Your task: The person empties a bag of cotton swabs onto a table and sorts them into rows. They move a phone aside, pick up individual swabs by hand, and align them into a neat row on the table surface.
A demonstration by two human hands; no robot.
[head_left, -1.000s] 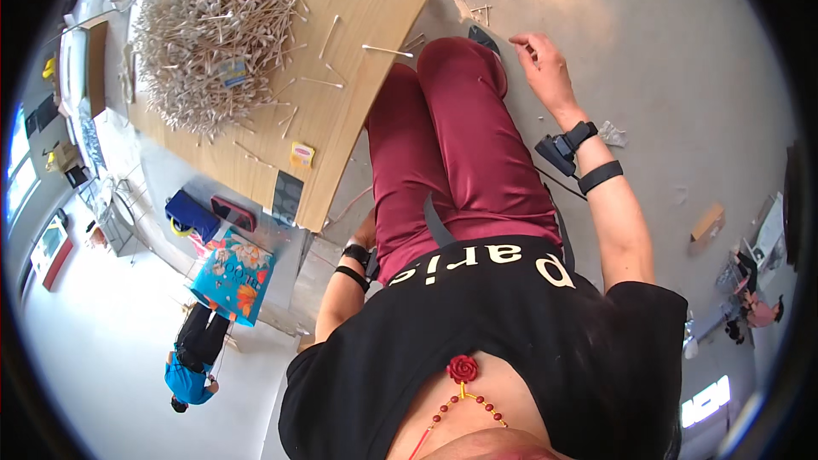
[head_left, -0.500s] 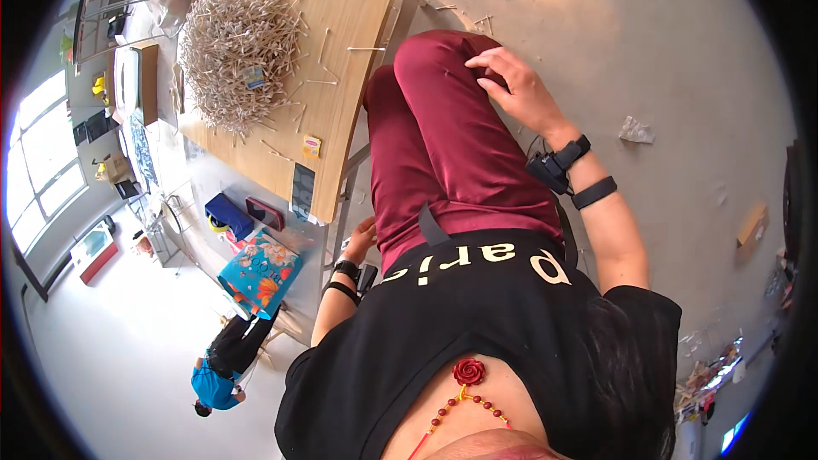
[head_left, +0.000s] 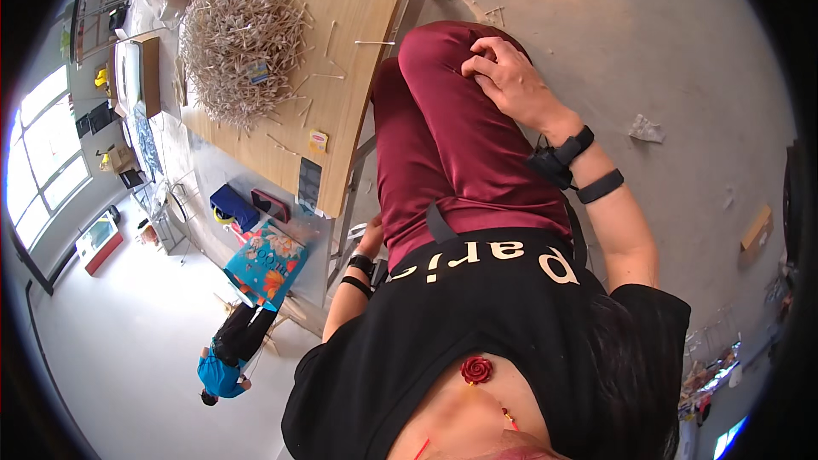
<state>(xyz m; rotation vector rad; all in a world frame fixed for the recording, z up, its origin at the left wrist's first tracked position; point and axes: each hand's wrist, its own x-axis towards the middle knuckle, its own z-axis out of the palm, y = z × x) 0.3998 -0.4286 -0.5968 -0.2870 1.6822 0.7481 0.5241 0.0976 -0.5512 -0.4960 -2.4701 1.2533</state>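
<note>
My right hand (head_left: 509,81) rests on the right knee of my dark red trousers (head_left: 456,128), palm down. Its fingers are loosely bent and somewhat apart, with nothing seen in them. Beside my left thigh, below the table edge, hangs my left hand (head_left: 372,237). My leg partly covers its fingers, and a small white looped shape shows next to it; whether the hand holds this I cannot make out. On the wooden table (head_left: 345,111), to the left of my knees, lies a big heap of cotton swabs (head_left: 243,47). Loose swabs are scattered around it.
A small yellow-and-white packet (head_left: 319,141) and a dark flat sheet (head_left: 309,183) lie near the table's corner. Beyond it are a blue flowered bag (head_left: 266,266) and a dark red case (head_left: 270,204). A person in blue (head_left: 220,375) stands farther off. Crumpled paper (head_left: 648,129) lies on the floor.
The fingers of my right hand have curled in more on the knee. My left hand has shifted slightly beside my thigh. The whole view has moved a little; the swab heap looks the same.
</note>
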